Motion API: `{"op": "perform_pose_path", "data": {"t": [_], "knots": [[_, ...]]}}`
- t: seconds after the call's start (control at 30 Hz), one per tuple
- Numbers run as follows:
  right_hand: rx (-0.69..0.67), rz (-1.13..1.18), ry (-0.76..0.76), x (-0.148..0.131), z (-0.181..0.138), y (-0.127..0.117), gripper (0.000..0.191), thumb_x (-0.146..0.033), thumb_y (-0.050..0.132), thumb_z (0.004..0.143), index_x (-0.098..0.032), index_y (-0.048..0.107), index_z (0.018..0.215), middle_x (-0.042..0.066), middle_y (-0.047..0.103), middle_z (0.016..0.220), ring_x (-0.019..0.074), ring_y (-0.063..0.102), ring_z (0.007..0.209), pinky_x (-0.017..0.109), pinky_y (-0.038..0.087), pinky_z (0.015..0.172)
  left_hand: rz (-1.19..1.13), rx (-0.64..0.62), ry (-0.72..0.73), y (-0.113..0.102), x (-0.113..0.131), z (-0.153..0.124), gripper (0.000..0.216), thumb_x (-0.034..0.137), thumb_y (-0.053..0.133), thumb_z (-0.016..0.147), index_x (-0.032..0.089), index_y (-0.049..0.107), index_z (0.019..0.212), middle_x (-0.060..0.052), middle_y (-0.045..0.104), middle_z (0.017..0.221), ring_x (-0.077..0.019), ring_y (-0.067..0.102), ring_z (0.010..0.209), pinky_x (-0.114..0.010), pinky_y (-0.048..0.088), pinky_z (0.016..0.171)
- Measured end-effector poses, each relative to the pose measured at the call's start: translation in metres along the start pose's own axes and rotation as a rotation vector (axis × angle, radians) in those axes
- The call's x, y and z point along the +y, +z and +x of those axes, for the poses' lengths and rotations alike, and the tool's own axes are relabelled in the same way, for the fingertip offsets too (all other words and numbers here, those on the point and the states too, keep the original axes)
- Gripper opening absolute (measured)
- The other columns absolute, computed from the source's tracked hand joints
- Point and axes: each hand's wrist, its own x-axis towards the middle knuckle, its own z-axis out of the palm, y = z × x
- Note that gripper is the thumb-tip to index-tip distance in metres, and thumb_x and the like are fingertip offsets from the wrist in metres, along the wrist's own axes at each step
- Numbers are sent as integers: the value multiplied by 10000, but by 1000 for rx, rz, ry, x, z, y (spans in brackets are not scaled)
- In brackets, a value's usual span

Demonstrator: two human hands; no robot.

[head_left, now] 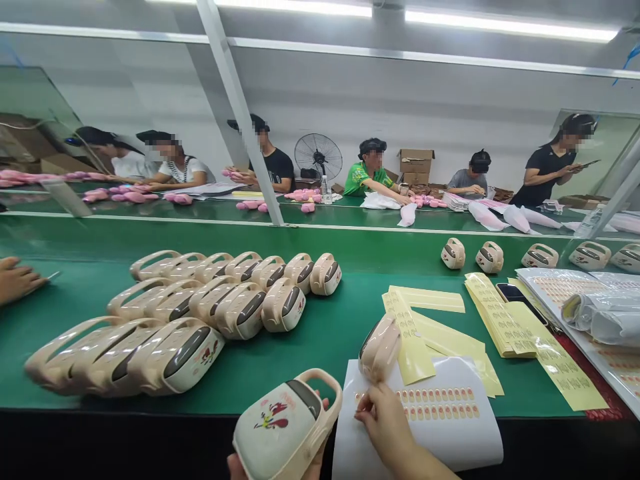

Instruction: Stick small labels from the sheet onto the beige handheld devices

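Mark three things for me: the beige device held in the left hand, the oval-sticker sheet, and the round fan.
Beige device (273,427): head view, on its decorated pale face.
Oval-sticker sheet (443,435): head view, on bare white below the rows.
Round fan (319,158): head view, on its hub.

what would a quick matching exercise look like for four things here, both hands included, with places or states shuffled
1. left hand
2. right hand
3. fan
4. front white sheet

A. in the background
B. lies flat, bearing rows of small rounded shapes
C. holds a beige handled case
D. fingers bent, above the front white sheet

Pairs: 1-C, 2-D, 3-A, 4-B
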Motion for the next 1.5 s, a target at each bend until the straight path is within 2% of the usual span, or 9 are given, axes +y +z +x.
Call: {"op": "perform_pose_path", "data": {"t": [0.1, 0.2, 0.27, 0.57, 0.8, 1.07, 1.27, 1.4, 1.5], "knots": [[-73, 427, 156, -22, -3, -16, 78, -212, 659, 638, -200, 582, 628, -2, 612, 638, 156, 553, 591, 265, 413, 564, -104, -16, -35, 24, -2, -4, 538, 697, 242, 791, 419, 639, 1024, 70, 728, 1008, -218, 686, 890, -338, 596, 673], [-98, 800, 263, -46, -8, -27, 254, -421, 703, 603, -188, 611, 645, -17, 600, 569, 120, 498, 502, 234, 357, 492, -169, -45, -91, 38, -6, -7, 539, 692, 263, 790, 387, 682, 937, 53, 746, 945, -200, 683, 900, -317, 568, 742], [-77, 880, 275, -59, -11, -30, 319, -472, 737, 555, -181, 622, 619, -20, 592, 542, 110, 488, 490, 228, 354, 492, -212, -90, -119, 40, -10, -8, 546, 690, 263, 791, 378, 690, 925, 44, 750, 931, -192, 677, 917, -302, 547, 780], [-14, 793, 232, -56, -17, -13, 363, -514, 733, 556, -170, 617, 552, -7, 589, 501, 142, 517, 511, 259, 405, 531, -485, -264, -166, 40, -22, -15, 346, 407, 460, 834, 232, 688, 1026, -91, 721, 1025, -241, 679, 900, -329, 546, 764], [35, 565, 155, -58, -17, -16, 249, -406, 663, 636, -180, 585, 566, -2, 583, 552, 146, 496, 542, 262, 384, 544, -554, -112, -233, 35, -24, -16, 366, 434, 498, 801, 216, 691, 1023, -103, 729, 993, -270, 683, 872, -380, 547, 756], [78, 39, -175, -60, -14, -25, 162, -242, 541, 756, -197, 503, 605, -3, 579, 622, 151, 500, 593, 275, 337, 604, -506, -46, -224, 36, -25, -16, 385, 427, 539, 772, 189, 684, 1038, -129, 719, 1015, -277, 677, 881, -371, 545, 763], [1, 5, 94, -61, -4, -36, 359, -370, 713, 611, -225, 394, 685, -72, 453, 526, 135, 422, 511, 239, 271, 500, -423, -83, -236, 41, -22, -20, 308, 324, 540, 804, 203, 677, 1051, -123, 700, 1070, -268, 659, 951, -328, 548, 768], [-73, 142, 130, -53, 0, -38, 347, -383, 652, 667, -232, 340, 664, -94, 400, 505, 108, 380, 486, 229, 265, 489, -389, -177, -252, 43, -21, -21, 299, 326, 530, 831, 235, 658, 1085, -106, 687, 1104, -276, 624, 1025, -357, 526, 833], [-118, 305, 195, -45, 3, -40, 353, -509, 551, 728, -234, 339, 662, -94, 351, 494, 103, 352, 463, 223, 282, 452, -362, -205, -266, 44, -18, -23, 294, 339, 545, 829, 235, 662, 1078, -87, 685, 1112, -276, 605, 1053, -354, 509, 866]]}}
